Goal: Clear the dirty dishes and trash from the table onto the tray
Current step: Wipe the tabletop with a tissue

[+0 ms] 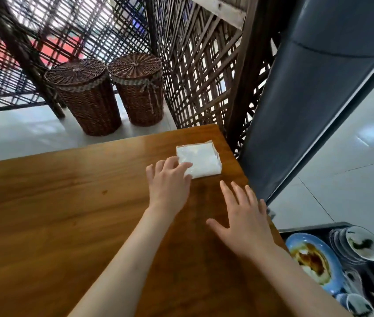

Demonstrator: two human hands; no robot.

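A white napkin pack in clear plastic wrap (201,160) lies near the far right corner of the wooden table (55,213). My left hand (170,186) reaches over its near left edge, fingertips touching the wrap, fingers fairly straight. My right hand (243,220) hovers flat with spread fingers just short of the pack, near the table's right edge, holding nothing. Below the table at the lower right sits a dark tray (305,230) holding a blue plate with food remains (314,259), a stack of small bowls (362,243) and other dishes.
Two lidded wicker baskets (85,97) (139,88) stand on the pale floor beyond the table. A dark lattice screen (199,72) rises behind the far right corner. A grey padded seat back (314,92) runs along the right.
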